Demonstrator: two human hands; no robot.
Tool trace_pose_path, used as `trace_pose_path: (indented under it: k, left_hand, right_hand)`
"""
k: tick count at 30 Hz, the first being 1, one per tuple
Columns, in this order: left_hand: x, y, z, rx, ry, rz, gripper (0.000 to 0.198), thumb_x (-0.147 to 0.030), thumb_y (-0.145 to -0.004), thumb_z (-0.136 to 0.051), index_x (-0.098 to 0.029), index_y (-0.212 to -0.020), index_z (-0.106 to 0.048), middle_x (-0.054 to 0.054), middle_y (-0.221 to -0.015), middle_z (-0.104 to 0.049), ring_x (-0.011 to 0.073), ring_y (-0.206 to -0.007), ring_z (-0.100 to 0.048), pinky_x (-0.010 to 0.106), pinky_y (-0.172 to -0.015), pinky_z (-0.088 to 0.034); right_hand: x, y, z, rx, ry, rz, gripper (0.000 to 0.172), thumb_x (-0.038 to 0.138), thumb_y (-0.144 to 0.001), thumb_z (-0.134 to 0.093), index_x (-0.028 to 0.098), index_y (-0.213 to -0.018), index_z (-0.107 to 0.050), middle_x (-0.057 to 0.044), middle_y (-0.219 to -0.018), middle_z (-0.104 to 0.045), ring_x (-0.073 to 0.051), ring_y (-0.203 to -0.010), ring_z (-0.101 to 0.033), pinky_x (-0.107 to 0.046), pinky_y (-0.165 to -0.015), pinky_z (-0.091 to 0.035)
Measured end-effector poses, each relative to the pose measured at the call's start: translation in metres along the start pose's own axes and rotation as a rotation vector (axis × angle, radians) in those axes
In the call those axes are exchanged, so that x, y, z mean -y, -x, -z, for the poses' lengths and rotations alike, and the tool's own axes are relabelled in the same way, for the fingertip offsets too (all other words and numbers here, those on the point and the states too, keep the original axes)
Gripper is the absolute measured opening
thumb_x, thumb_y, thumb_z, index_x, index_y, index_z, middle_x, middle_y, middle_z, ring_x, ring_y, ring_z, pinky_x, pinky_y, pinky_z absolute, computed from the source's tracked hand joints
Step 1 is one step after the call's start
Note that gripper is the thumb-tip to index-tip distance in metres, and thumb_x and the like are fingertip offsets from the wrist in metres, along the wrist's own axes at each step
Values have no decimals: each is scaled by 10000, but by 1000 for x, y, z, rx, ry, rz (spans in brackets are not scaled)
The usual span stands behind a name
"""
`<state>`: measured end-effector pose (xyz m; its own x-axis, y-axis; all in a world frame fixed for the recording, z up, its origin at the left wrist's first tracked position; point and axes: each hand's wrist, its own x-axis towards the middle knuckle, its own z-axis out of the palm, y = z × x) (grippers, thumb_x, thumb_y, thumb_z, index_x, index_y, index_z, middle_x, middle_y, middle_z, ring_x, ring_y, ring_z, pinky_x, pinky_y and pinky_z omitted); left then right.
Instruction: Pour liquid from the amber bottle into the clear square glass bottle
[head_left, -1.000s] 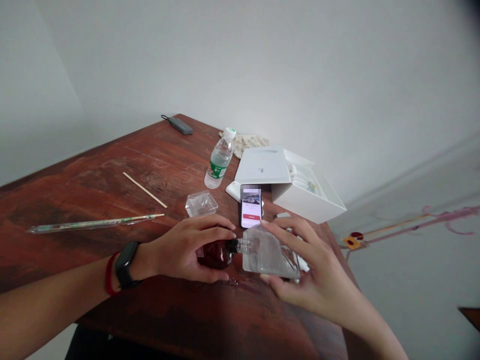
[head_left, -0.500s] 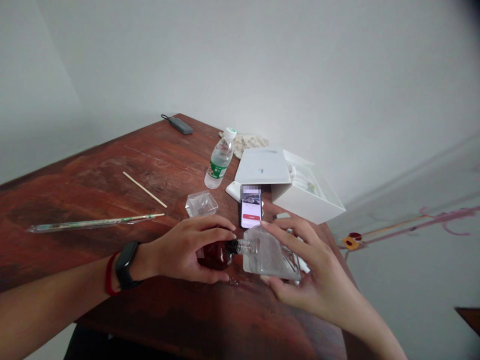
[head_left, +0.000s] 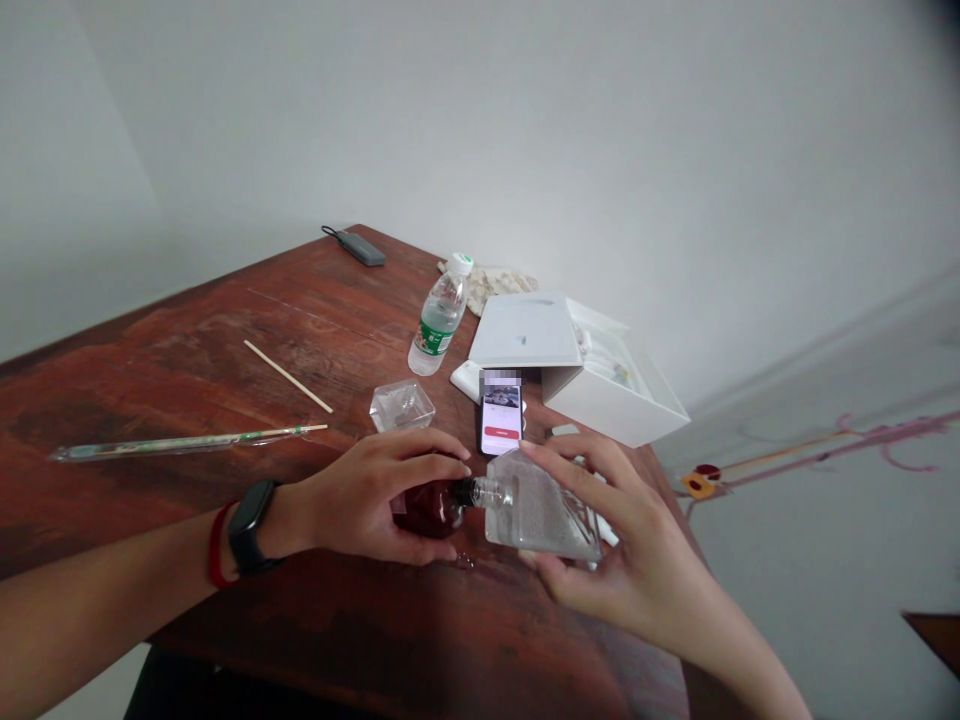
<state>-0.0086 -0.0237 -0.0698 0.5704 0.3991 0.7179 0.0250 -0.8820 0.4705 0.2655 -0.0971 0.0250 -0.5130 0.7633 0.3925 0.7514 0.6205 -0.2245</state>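
My right hand (head_left: 622,545) grips a clear square glass bottle (head_left: 536,515) tipped on its side, its neck pointing left. The neck meets the mouth of a small dark red bottle (head_left: 429,508), which my left hand (head_left: 375,495) wraps around on the wooden table (head_left: 225,340). A black watch and a red band sit on my left wrist. A small wet spot lies on the table just below the two bottles.
Behind the hands lie a lit phone (head_left: 501,412), a small clear square dish (head_left: 403,405), a plastic water bottle (head_left: 437,318) and an open white box (head_left: 585,365). A wooden stick (head_left: 287,377) and wrapped chopsticks (head_left: 187,442) lie left. A dark device (head_left: 360,248) sits at the far corner.
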Motion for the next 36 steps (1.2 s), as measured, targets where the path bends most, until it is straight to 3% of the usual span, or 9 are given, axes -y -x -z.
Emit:
trace_pose_path:
  k: [36]
  left_hand:
    - [-1, -1, 0, -11, -5, -16, 578, -451, -901, -866, -213, -1362, -611, 149, -1347, -703, 286, -1175, -742, 377, -980, -639]
  right_hand:
    - [3, 0, 3, 20, 24, -12, 738, 222, -795, -741, 312, -1505, -560, -77, -1334, -629, -305, -1287, -631, -427, -977, -585]
